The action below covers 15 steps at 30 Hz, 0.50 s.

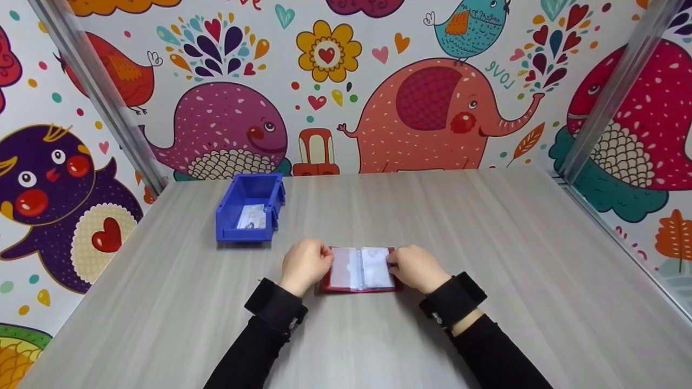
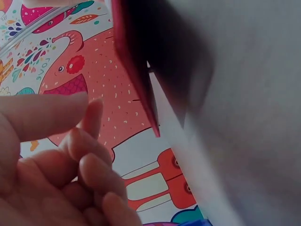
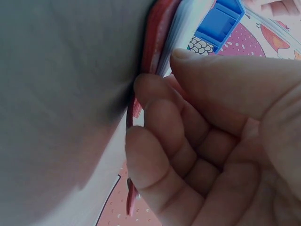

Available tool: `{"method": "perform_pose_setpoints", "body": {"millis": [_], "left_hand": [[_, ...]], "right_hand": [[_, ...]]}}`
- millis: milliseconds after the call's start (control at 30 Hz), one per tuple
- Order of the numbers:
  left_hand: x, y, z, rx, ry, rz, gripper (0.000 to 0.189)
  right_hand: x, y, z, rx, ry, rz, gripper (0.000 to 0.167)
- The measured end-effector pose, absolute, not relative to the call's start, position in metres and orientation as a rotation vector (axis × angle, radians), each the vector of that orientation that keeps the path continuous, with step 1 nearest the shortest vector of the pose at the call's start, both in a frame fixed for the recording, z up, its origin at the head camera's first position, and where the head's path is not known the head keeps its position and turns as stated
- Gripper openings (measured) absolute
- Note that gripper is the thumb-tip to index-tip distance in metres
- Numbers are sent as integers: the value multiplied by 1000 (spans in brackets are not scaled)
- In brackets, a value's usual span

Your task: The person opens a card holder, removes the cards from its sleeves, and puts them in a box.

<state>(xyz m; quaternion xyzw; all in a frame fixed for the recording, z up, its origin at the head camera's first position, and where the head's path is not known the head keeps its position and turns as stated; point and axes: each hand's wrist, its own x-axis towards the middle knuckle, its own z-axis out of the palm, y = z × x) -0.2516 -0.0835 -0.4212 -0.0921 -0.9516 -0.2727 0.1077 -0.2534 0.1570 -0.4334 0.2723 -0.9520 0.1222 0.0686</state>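
A small red card holder (image 1: 360,289) lies open on the table, its clear plastic sleeves (image 1: 346,267) facing up. At its right edge my right hand (image 1: 419,267) pinches the stack of sleeves and cover, the thumb (image 3: 207,70) on top and curled fingers (image 3: 153,89) underneath. My left hand (image 1: 306,265) is beside the upper left corner of the holder. In the left wrist view its thumb (image 2: 56,110) and loosely bent fingers (image 2: 89,146) show nothing between them, with the red cover (image 2: 134,70) a little apart from them.
A blue plastic bin (image 1: 246,234) stands at the back left of the table (image 1: 486,227), with white cards or papers (image 1: 252,216) inside. Walls printed with cartoon animals (image 1: 421,124) close off the back and both sides, with metal posts (image 1: 102,102) at the corners.
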Motion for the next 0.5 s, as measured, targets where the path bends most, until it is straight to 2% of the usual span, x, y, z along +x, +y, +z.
{"method": "perform_pose_setpoints", "body": {"millis": [500], "left_hand": [[-247, -82, -428, -323, -2866, -742, 6]], "right_hand": [[-252, 157, -434, 834, -2826, 375, 16]]}}
